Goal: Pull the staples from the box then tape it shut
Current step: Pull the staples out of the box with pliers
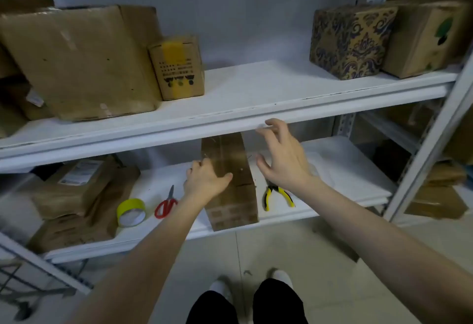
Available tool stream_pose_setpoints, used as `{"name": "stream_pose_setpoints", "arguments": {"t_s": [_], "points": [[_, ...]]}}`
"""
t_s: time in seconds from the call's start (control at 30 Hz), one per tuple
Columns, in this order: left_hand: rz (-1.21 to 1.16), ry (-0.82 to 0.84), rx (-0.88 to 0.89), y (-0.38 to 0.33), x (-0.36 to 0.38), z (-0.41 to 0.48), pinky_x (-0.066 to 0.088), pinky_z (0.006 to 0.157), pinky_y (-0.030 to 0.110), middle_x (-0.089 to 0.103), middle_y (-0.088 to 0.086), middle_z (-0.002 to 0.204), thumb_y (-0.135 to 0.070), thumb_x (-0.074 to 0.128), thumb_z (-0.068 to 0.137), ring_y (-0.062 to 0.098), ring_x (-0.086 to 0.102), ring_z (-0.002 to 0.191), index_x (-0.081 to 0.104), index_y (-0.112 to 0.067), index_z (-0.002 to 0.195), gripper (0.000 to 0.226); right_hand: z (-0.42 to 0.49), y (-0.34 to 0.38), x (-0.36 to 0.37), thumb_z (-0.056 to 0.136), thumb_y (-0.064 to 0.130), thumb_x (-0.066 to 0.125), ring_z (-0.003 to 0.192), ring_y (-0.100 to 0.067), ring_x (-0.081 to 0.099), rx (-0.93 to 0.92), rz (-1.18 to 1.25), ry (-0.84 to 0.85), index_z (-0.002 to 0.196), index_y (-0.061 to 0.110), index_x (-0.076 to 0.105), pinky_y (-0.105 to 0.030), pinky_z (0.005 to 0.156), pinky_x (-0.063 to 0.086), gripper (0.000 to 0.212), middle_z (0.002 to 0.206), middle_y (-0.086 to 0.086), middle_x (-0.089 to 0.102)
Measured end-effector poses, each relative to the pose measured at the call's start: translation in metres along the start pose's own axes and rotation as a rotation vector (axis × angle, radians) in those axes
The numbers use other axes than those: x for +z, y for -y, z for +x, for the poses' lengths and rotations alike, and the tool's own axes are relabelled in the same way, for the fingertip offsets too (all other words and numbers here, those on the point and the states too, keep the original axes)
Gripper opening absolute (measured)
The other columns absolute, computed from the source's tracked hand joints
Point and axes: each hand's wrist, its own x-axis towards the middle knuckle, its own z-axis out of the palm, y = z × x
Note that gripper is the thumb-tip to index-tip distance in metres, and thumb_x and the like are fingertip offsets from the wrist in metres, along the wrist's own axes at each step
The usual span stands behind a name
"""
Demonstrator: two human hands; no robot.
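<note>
A long brown cardboard box (234,195) lies on the lower white shelf (345,170), its far end hidden under the upper shelf. Small metal staples show on its top. My left hand (204,180) grips the box's left top edge, thumb across the top. My right hand (279,154) hovers just right of the box with fingers spread, holding nothing. Yellow-handled pliers (277,194) lie right of the box. Red-handled scissors (166,204) and a roll of yellow tape (131,213) lie to its left.
The upper shelf's front edge (230,121) overhangs close above my right hand. Brown parcels (74,195) are stacked at the lower left. Several cardboard boxes (84,59) and a patterned box (350,39) stand on the upper shelf. Metal uprights (430,149) frame the right side.
</note>
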Motion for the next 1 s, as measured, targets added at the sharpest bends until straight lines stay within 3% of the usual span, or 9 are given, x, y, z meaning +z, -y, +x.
{"name": "stream_pose_setpoints", "arguments": {"t_s": [0.1,0.23,0.37,0.5,0.63,0.7,0.77,0.83,1.0], "points": [[0.040,0.020,-0.025,-0.003,0.008,0.003,0.039,0.100,0.046,0.033,0.013,0.142,-0.057,0.055,0.084,0.035,0.033,0.130,0.036,-0.019,0.138,0.069,-0.007,-0.010,0.010,0.083,0.025,0.061,0.079,-0.022,0.059,0.124,0.021,0.078,0.120,0.013,0.055,-0.026,0.058,0.044,0.039,0.129,-0.007,0.044],[0.069,0.027,-0.062,-0.003,0.021,0.008,0.042,0.099,0.046,0.031,0.012,0.141,-0.060,0.052,0.084,0.033,0.034,0.129,0.036,-0.021,0.136,0.067,-0.026,-0.020,0.033,0.088,0.018,0.055,0.086,-0.021,0.059,0.217,0.026,0.229,0.113,0.018,0.058,-0.031,0.062,0.049,0.025,0.119,0.001,0.051],[0.076,0.020,-0.089,-0.007,0.028,0.013,0.041,0.099,0.046,0.031,0.012,0.140,-0.067,0.044,0.085,0.033,0.035,0.128,0.040,-0.020,0.132,0.067,-0.031,-0.023,0.054,0.090,0.004,0.047,0.099,-0.023,0.060,0.455,0.205,0.419,0.115,0.015,0.061,-0.028,0.073,0.047,0.031,0.110,-0.002,0.065],[0.072,0.050,-0.136,-0.010,0.035,0.020,0.036,0.103,0.049,0.029,0.012,0.142,-0.075,0.042,0.079,0.034,0.032,0.131,0.038,-0.021,0.134,0.078,-0.034,-0.024,0.081,0.086,-0.005,0.040,0.111,-0.027,0.058,0.712,0.528,0.662,0.123,0.009,0.058,-0.033,0.095,0.047,0.043,0.110,-0.008,0.064],[0.084,0.091,-0.166,-0.014,0.036,0.028,0.027,0.109,0.056,0.021,0.013,0.148,-0.086,0.043,0.067,0.036,0.023,0.137,0.026,-0.020,0.143,0.102,-0.042,-0.024,0.104,0.079,-0.002,0.043,0.101,-0.019,0.064,0.760,0.758,0.667,0.093,0.024,0.066,-0.053,0.092,0.051,0.037,0.100,0.005,0.067],[0.122,0.126,-0.167,-0.016,0.034,0.032,0.021,0.111,0.059,0.013,0.013,0.152,-0.089,0.047,0.059,0.038,0.016,0.141,0.017,-0.021,0.147,0.115,-0.045,-0.028,0.110,0.082,-0.006,0.042,0.095,-0.018,0.066,0.798,0.808,0.671,0.085,0.023,0.067,-0.052,0.093,0.051,0.038,0.095,0.003,0.069],[0.156,0.155,-0.142,-0.016,0.033,0.035,0.019,0.112,0.061,0.011,0.013,0.154,-0.088,0.055,0.055,0.039,0.013,0.142,0.012,-0.023,0.148,0.121,-0.048,-0.036,0.115,0.084,-0.002,0.044,0.096,-0.025,0.067,0.801,0.617,0.667,0.093,0.023,0.068,-0.044,0.091,0.053,0.035,0.101,0.001,0.069],[0.170,0.174,-0.125,-0.012,0.033,0.038,0.019,0.111,0.062,0.012,0.012,0.153,-0.085,0.061,0.053,0.039,0.014,0.142,0.011,-0.024,0.147,0.122,-0.050,-0.046,0.125,0.087,0.007,0.049,0.106,-0.030,0.061,0.784,0.258,0.692,0.113,0.013,0.061,-0.037,0.089,0.051,0.029,0.117,-0.009,0.062],[0.153,0.198,-0.113,-0.007,0.032,0.041,0.018,0.111,0.062,0.008,0.011,0.155,-0.083,0.063,0.052,0.039,0.007,0.143,0.011,-0.028,0.145,0.120,-0.056,-0.056,0.152,0.092,0.040,0.053,0.128,-0.033,0.040,0.840,-0.096,0.835,0.135,0.001,0.035,-0.038,0.103,0.038,0.061,0.136,-0.019,0.039]]}}
